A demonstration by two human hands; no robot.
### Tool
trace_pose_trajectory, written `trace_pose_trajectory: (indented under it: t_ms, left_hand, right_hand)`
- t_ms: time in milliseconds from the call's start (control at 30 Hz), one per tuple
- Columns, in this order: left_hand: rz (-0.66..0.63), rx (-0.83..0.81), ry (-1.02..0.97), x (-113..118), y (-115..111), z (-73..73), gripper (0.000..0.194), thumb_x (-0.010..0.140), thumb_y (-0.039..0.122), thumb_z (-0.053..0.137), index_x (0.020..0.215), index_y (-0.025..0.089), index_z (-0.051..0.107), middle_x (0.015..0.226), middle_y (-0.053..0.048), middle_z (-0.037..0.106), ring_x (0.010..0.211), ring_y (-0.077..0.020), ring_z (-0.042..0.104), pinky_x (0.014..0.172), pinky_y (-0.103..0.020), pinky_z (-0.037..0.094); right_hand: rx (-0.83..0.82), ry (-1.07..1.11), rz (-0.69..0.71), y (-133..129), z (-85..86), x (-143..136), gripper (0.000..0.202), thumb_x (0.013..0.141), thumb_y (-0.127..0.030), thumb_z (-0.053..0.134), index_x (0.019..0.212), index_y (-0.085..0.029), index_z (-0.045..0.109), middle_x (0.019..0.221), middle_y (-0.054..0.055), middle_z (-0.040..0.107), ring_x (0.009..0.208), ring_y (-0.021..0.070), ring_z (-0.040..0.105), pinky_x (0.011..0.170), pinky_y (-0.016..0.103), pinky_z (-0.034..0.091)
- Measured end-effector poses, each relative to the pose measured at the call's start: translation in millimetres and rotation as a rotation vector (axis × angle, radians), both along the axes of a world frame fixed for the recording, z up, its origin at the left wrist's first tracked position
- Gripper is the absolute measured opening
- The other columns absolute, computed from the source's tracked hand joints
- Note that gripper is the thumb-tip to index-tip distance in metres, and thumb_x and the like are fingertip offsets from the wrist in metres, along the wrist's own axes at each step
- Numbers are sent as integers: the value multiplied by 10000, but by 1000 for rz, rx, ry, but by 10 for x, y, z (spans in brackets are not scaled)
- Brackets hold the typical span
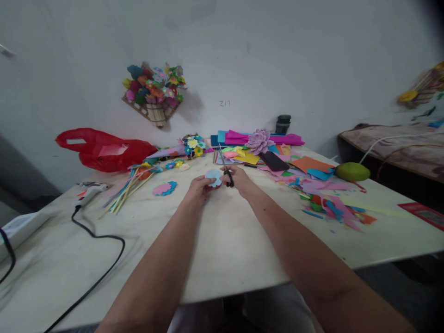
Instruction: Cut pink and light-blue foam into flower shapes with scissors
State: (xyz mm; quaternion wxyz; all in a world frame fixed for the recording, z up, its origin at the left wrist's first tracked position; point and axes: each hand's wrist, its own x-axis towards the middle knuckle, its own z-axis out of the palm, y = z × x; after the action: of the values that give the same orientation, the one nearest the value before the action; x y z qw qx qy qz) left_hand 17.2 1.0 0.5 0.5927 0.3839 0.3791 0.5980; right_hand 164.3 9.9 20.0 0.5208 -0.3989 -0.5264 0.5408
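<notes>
My left hand (199, 187) pinches a light blue scalloped paper piece (212, 175) above the middle of the table. Close on its right, my right hand (239, 179) holds scissors (228, 177) by the black handles, with the blades pointing up toward the wall. The fingertips of my right hand are near the right edge of the blue piece; whether they touch it is unclear. A pink scalloped piece (161, 189) lies on a darker blue one (172, 187) to the left of my hands.
On the left are a red bag (100, 150), paper strips (133, 189) and a glue gun (90, 194) with a black cord. Coloured sheets (246, 158), a black phone (274, 161), a purple flower (259, 141), paper scraps (338, 210) and a green oval object (353, 171) lie behind and right.
</notes>
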Motion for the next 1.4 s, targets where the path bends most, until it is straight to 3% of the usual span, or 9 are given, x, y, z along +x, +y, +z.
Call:
trace_pose_trajectory:
  t_ms: [167, 333, 467, 633, 867, 1133, 1400]
  left_hand:
    - [10, 21, -63, 9, -10, 10, 147, 553, 78, 714, 680, 96, 642, 677, -71, 670, 599, -173, 645, 669, -328, 558]
    - [117, 32, -141, -23, 35, -5, 124, 568, 81, 719, 621, 118, 613, 607, -24, 627, 574, -122, 613, 651, -254, 541]
    - [179, 3, -206, -59, 83, -18, 112, 609, 70, 695, 665, 133, 620, 673, -31, 658, 634, -134, 648, 648, -237, 543]
    - [188, -23, -272, -68, 74, 5, 123, 652, 58, 665, 742, 137, 637, 767, -57, 697, 699, -153, 684, 635, -223, 541]
    - [212, -50, -321, -60, 61, 16, 109, 671, 60, 648, 735, 143, 619, 722, -44, 691, 669, -150, 686, 636, -228, 541]
    - [218, -45, -323, -57, 70, -6, 129, 677, 80, 655, 782, 151, 634, 766, -50, 702, 665, -143, 674, 640, -225, 538]
    - [245, -53, -303, -19, 83, -20, 127, 675, 94, 666, 773, 151, 608, 779, -56, 701, 656, -133, 672, 634, -215, 520]
  right_hand:
    - [8, -16, -17, -14, -30, -55, 335, 595, -113, 695, 901, -164, 567, 511, -65, 572, 431, 84, 524, 411, 173, 328]
    - [-67, -116, -38, 2, -26, -8, 288, 684, -152, 714, 926, -155, 558, 503, -45, 582, 413, 95, 542, 344, 170, 250]
    - [-55, -158, 93, 3, -55, 32, 200, 739, -259, 707, 835, -140, 579, 536, -19, 596, 405, 82, 535, 328, 165, 257]
    - [18, -221, 269, 8, -108, 74, 294, 767, -417, 685, 765, -145, 572, 598, 11, 631, 440, 85, 554, 336, 164, 291]
    - [55, -341, 383, -20, -99, 76, 268, 845, -416, 608, 807, -151, 600, 618, 17, 641, 453, 89, 566, 338, 158, 328]
    - [64, -375, 399, -13, -142, 29, 263, 864, -419, 597, 896, -160, 630, 604, 1, 632, 442, 87, 559, 332, 159, 321]
    - [39, -306, 389, -80, -129, -22, 315, 832, -472, 615, 845, -158, 614, 600, -5, 605, 441, 74, 531, 340, 157, 286]
